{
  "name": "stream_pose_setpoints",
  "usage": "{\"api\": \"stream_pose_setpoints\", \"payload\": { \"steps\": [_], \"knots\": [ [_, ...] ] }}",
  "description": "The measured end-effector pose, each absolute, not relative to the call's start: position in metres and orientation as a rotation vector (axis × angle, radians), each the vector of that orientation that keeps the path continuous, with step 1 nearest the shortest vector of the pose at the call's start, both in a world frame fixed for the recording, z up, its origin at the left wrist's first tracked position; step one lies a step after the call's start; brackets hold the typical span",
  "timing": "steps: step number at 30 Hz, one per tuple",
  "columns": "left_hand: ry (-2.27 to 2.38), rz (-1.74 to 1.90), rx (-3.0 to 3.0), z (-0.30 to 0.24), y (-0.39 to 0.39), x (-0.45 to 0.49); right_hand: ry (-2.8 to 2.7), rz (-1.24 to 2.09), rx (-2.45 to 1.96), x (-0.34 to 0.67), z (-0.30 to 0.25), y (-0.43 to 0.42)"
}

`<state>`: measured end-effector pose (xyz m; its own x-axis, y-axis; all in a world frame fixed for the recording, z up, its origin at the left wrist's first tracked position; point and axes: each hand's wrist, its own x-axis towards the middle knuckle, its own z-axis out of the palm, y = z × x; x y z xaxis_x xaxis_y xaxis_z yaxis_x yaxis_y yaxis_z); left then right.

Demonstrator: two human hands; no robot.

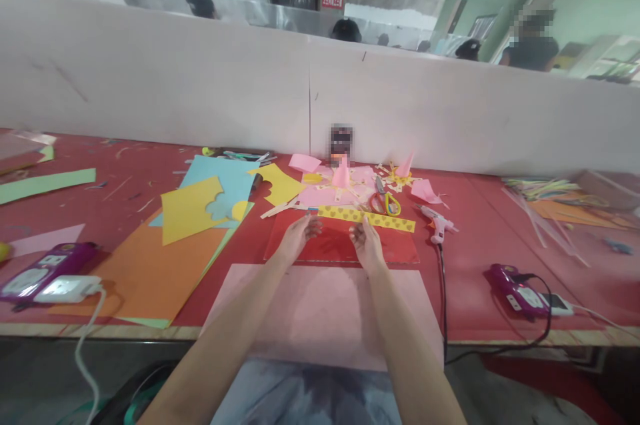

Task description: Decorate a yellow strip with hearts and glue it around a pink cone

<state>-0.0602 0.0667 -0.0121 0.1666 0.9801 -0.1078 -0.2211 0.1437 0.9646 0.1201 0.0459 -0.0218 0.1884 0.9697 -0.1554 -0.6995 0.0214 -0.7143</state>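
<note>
Hands lie palm-down on a glossy red rectangular sheet point(400, 250), left hand point(299, 236) and right hand point(367, 245) side by side, both arms stretched toward 12 o'clock. A long yellow paper strip patterned with hearts point(385, 221) lies just past the fingertips, its long axis running 9 to 3 o'clock, the right end dipping slightly. It sits at 12 o'clock from the right hand, the nearer one; its left end is at 1 o'clock from the left hand. Both hands' fingers are loosely curled, pinching nothing. A pale pink paper sheet point(320, 318) lies under the forearms.
</note>
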Motion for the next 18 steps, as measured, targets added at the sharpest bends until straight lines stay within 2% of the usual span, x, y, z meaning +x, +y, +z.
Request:
{"api": "stream_pose_setpoints", "payload": {
  "steps": [6,18],
  "knots": [
    [1.125,0.964,1.085,-0.017,0.065,-0.052,-0.536,1.425,-0.776,0.114,-0.018,0.044],
    [1.108,1.09,0.909,-0.014,0.067,-0.055,-0.415,1.372,-0.779,0.123,-0.022,0.049]
  ]
}}
